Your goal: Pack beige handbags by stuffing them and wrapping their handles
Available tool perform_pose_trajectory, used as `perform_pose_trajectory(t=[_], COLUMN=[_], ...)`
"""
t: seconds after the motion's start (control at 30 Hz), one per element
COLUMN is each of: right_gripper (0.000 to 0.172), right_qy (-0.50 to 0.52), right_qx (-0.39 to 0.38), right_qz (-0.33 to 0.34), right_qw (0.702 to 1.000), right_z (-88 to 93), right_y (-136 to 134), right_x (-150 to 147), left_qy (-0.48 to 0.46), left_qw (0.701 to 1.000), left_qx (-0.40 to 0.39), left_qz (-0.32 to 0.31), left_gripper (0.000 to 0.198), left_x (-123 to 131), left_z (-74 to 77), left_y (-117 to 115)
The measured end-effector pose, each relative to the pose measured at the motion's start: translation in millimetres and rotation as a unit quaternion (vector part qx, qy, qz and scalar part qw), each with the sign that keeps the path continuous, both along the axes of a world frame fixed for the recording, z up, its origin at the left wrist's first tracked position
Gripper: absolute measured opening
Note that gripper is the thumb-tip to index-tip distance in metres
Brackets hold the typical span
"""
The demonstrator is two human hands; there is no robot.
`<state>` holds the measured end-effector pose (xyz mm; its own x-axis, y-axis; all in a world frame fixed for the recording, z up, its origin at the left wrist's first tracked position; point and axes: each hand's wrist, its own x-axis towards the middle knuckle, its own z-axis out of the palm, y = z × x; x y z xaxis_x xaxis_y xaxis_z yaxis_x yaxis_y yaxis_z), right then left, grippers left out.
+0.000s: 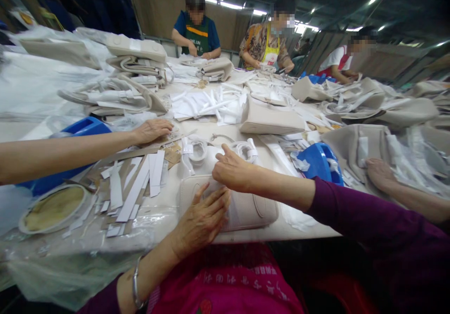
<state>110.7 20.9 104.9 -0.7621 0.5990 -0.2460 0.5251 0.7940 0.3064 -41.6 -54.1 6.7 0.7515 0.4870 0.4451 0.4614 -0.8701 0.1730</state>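
A beige leather-like bag [260, 213] lies flat at the table's front edge, right before me. My left hand [206, 218] rests on its middle with fingers stretched out over a pale, thin wrapping. Just above, my right hand [230, 166] is closed near the bag's far edge, its fingers curled together; whatever they hold, if anything, is hidden. Beyond the bag lie two coiled straps wrapped in white, one strap [198, 152] on the left and the other strap [246, 151] behind my right hand.
At left are cut white strips [135, 194], a round tub [54, 208] and a blue bin [86, 125]. Co-workers' hands reach in: one hand [153, 131] at left, another hand [381, 173] at right. A blue container [319, 161] and stacked bags [135, 49] stand around; several people work opposite.
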Motion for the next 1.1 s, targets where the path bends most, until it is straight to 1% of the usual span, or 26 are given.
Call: perform_pose_trajectory(t=[0.07, 0.1, 0.17, 0.2, 0.23, 0.27, 0.33, 0.37, 0.43, 0.47, 0.5, 0.53, 0.6, 0.63, 0.67, 0.7, 0.77, 0.83, 0.93, 1.07, 1.1], right_gripper=[0.01, 0.014, 0.04, 0.048, 0.049, 0.045, 0.034, 0.029, 0.019, 0.012, 0.004, 0.005, 0.017, 0.02, 0.02, 0.02, 0.024, 0.032, 0.038, 0.037, 0.037], right_qy=[0.012, 0.021, 0.033, 0.035, 0.037, 0.042, 0.059, 0.074, 0.132, 0.178, 0.238, 0.302, 0.412, 0.446, 0.461, 0.459, 0.425, 0.392, 0.382, 0.352, 0.344], right_qx=[0.019, 0.03, 0.034, 0.021, -0.002, -0.028, -0.065, -0.068, -0.038, -0.013, 0.012, 0.032, 0.052, 0.052, 0.05, 0.05, 0.055, 0.068, 0.094, 0.087, 0.086], right_qz=[0.006, 0.012, 0.028, 0.035, 0.039, 0.036, 0.001, -0.025, -0.079, -0.104, -0.127, -0.147, -0.17, -0.165, -0.148, -0.124, -0.08, -0.074, -0.097, -0.038, -0.035], right_qw=[1.0, 0.999, 0.998, 0.999, 0.999, 0.998, 0.996, 0.995, 0.987, 0.978, 0.963, 0.941, 0.894, 0.878, 0.873, 0.878, 0.9, 0.914, 0.914, 0.931, 0.934], right_z=[1.1, 1.5, 1.8, 1.4, 0.8, -0.2, -2.9, -4.4, -7.5, -9.3, -11.6, -14.7, -24.3, -30.9, -38.5, -46.5, -61.5, -71.6, -76.0, -79.2, -81.5], right_y=[3.3, 7.2, 19.9, 28.5, 38.2, 48.7, 68.8, 76.8, 84.0, 81.6, 74.6, 63.3, 30.5, 11.4, -7.5, -25.0, -51.8, -66.1, -72.6, -78.0, -79.9], right_x=[2.7, 4.5, 9.3, 12.4, 16.1, 20.3, 30.3, 35.7, 45.5, 49.2, 51.8, 53.4, 54.3, 54.5, 55.1, 56.4, 61.5, 68.8, 77.7, 81.0, 81.3], left_qy=[0.0, 0.0, 0.004, 0.008, 0.012, 0.015, 0.02, 0.02, 0.016, 0.013, 0.012, 0.011, 0.012, 0.011, 0.011, 0.01, 0.009, 0.009, 0.008, 0.006, 0.007], left_qw=[1.0, 1.0, 1.0, 1.0, 1.0, 1.0, 0.999, 0.999, 0.999, 0.999, 0.999, 0.999, 0.999, 0.999, 0.999, 0.999, 0.999, 0.999, 0.999, 0.999, 0.999], left_qx=[0.004, 0.007, 0.012, 0.013, 0.013, 0.014, 0.017, 0.02, 0.024, 0.024, 0.022, 0.019, 0.012, 0.01, 0.009, 0.009, 0.009, 0.009, 0.009, 0.006, 0.007], left_qz=[0.002, 0.002, 0.003, 0.008, 0.014, 0.021, 0.034, 0.037, 0.039, 0.041, 0.043, 0.046, 0.051, 0.052, 0.053, 0.052, 0.051, 0.048, 0.042, 0.048, 0.049], left_gripper=[0.038, 0.039, 0.039, 0.039, 0.039, 0.039, 0.039, 0.039, 0.039, 0.04, 0.04, 0.039, 0.039, 0.039, 0.038, 0.038, 0.038, 0.038, 0.037, 0.035, 0.035], left_x=[0.3, 0.6, 0.9, 1.0, 1.1, 1.1, 0.8, 0.6, 0.2, 0.1, -0.1, -0.2, -0.1, -0.1, 0.1, 0.3, 0.9, 1.4, 1.8, 2.2, 2.4], left_z=[0.0, 0.0, 0.2, 0.3, 0.3, 0.3, 0.1, -0.1, -0.1, 0.0, 0.3, 0.6, 1.1, 1.3, 1.5, 1.5, 1.4, 1.3, 1.7, 2.8, 3.3], left_y=[0.1, 0.0, -0.2, -0.5, -0.8, -1.1, -1.8, -2.0, -2.3, -2.4, -2.4, -2.5, -2.7, -2.7, -2.8, -2.9, -2.8, -2.7, -2.3, -2.6, -2.9])
